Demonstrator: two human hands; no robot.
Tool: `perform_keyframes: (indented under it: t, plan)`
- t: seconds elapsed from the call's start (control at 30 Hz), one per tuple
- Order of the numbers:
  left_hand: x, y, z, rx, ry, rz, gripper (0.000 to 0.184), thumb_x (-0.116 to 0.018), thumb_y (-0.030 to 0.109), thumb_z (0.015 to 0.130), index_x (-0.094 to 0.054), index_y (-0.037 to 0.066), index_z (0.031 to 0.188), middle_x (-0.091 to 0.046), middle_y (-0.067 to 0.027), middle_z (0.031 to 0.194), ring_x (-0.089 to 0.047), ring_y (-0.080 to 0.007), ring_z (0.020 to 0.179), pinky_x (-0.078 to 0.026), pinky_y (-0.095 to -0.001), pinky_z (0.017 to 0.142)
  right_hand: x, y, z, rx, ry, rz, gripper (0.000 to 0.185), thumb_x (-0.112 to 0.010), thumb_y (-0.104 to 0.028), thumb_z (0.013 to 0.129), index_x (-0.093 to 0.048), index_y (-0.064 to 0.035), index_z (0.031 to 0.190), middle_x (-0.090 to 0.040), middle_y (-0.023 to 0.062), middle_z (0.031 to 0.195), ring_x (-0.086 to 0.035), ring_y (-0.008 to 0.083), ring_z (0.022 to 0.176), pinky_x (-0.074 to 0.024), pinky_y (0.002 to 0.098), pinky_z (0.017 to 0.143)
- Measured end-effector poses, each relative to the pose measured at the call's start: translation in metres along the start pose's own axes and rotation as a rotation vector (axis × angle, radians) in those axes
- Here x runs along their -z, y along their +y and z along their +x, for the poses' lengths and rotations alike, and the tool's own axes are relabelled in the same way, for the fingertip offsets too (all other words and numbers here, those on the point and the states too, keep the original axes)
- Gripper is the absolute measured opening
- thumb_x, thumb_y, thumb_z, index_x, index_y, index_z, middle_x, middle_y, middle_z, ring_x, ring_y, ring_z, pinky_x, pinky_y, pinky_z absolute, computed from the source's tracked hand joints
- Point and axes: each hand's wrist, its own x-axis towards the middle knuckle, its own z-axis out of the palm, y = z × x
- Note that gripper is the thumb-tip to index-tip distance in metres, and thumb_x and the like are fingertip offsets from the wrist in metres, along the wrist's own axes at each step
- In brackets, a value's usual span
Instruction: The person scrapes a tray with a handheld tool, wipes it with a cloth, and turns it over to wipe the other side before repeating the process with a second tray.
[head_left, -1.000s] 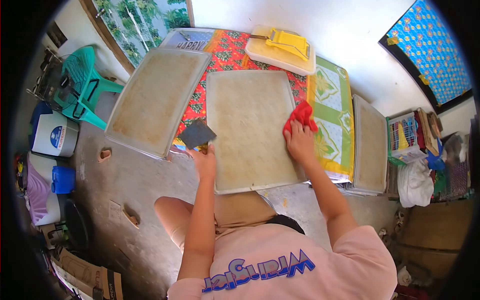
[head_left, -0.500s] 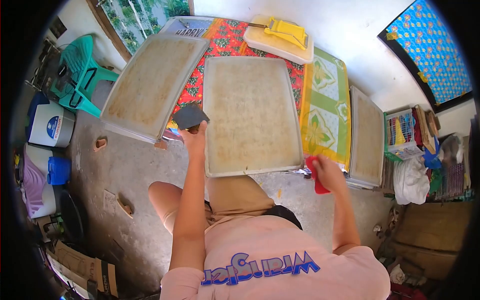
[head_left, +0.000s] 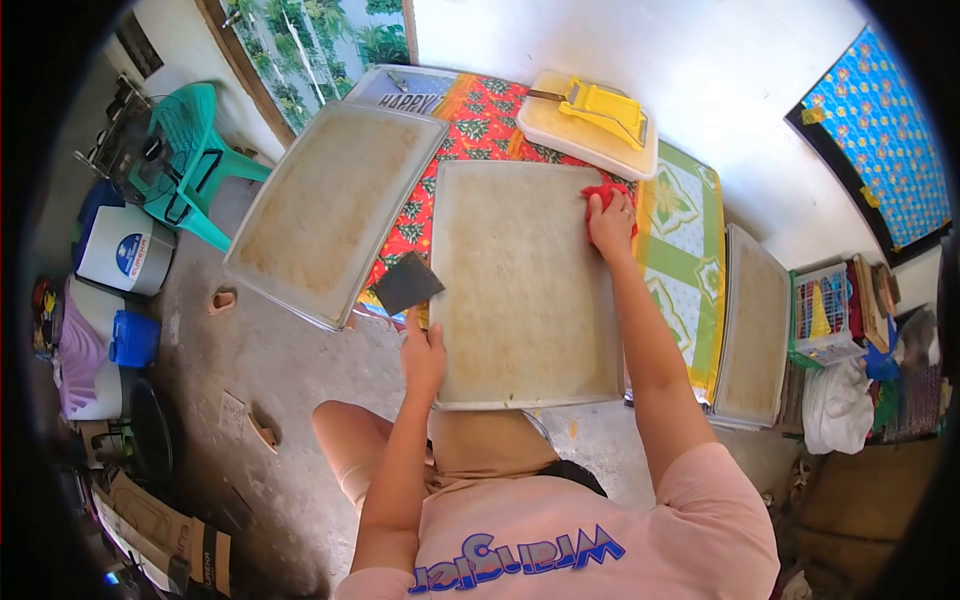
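Observation:
A large rectangular tray (head_left: 525, 290) with a worn, brownish surface lies in front of me, its near edge over my lap. My left hand (head_left: 424, 350) grips a scraper (head_left: 408, 284) with a wide dark blade, beside the tray's left edge. At the tray's far right corner, my right hand (head_left: 611, 222) is closed on a red cloth (head_left: 598, 192), pressed against the rim. The cloth is bunched and partly hidden by the fingers.
Stacked trays (head_left: 335, 200) stand at the left, others (head_left: 752, 325) at the right. A white tub (head_left: 590, 140) with a yellow tool (head_left: 605, 108) sits at the back of the table. A green chair (head_left: 195, 165) is at the far left.
My right hand with the red cloth went down off the near right corner, then up to the far right corner. My left hand still holds the scraper near the left edge.

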Motion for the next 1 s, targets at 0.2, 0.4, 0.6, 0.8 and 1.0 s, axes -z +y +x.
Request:
perform_keyframes:
  t: [0.2, 0.4, 0.6, 0.8, 1.0]
  plan:
    - [-0.004, -0.011, 0.004, -0.164, 0.049, 0.058, 0.045, -0.062, 0.012, 0.089, -0.052, 0.009, 0.133, -0.064, -0.0207, 0.081, -0.061, -0.0385, 0.075, -0.047, -0.0455, 0.069, -0.043, -0.045, 0.022, -0.031, 0.008, -0.159, 0.057, -0.052, -0.043, 0.095, -0.05, 0.0006, 0.132, -0.047, 0.0272, 0.14, -0.041, 0.0494, 0.129, -0.0295, 0.0563, 0.11]
    - [-0.007, -0.017, 0.005, -0.149, 0.053, 0.016, 0.041, -0.064, 0.011, 0.087, -0.058, 0.008, 0.127, -0.062, -0.0187, 0.082, -0.059, -0.0353, 0.076, -0.046, -0.0441, 0.07, -0.1, -0.117, 0.026, 0.367, 0.064, 0.106, 0.04, -0.052, -0.031, 0.096, -0.062, 0.0018, 0.116, -0.063, 0.022, 0.12, -0.053, 0.037, 0.119, -0.0371, 0.0466, 0.106]
    - [0.0, -0.005, 0.002, -0.08, 0.02, 0.043, 0.04, -0.064, 0.013, 0.087, -0.059, 0.009, 0.127, -0.063, -0.0179, 0.086, -0.06, -0.0348, 0.079, -0.046, -0.0438, 0.071, -0.124, -0.214, -0.005, 0.653, -0.171, 0.418, 0.031, -0.051, -0.022, 0.094, -0.062, -0.0027, 0.116, -0.06, 0.0152, 0.126, -0.051, 0.0299, 0.124, -0.034, 0.0429, 0.111]
    - [0.003, 0.011, 0.0, -0.059, 0.026, 0.03, 0.04, -0.063, 0.014, 0.088, -0.058, 0.01, 0.128, -0.067, -0.0208, 0.1, -0.062, -0.0376, 0.086, -0.048, -0.0453, 0.075, -0.086, -0.204, -0.052, 0.701, -0.272, 0.492, 0.032, -0.052, -0.018, 0.093, -0.059, -0.006, 0.123, -0.06, 0.0141, 0.126, -0.05, 0.0283, 0.125, -0.0344, 0.0415, 0.111]
    - [0.01, 0.018, 0.005, 0.051, -0.081, 0.095, 0.041, -0.057, 0.012, 0.093, -0.051, 0.007, 0.133, -0.063, -0.0209, 0.119, -0.064, -0.0319, 0.104, -0.048, -0.0392, 0.088, 0.004, -0.147, -0.121, 0.653, -0.308, 0.37, 0.032, -0.055, -0.016, 0.092, -0.059, -0.0073, 0.123, -0.057, 0.014, 0.129, -0.049, 0.0345, 0.123, -0.0363, 0.0439, 0.108]
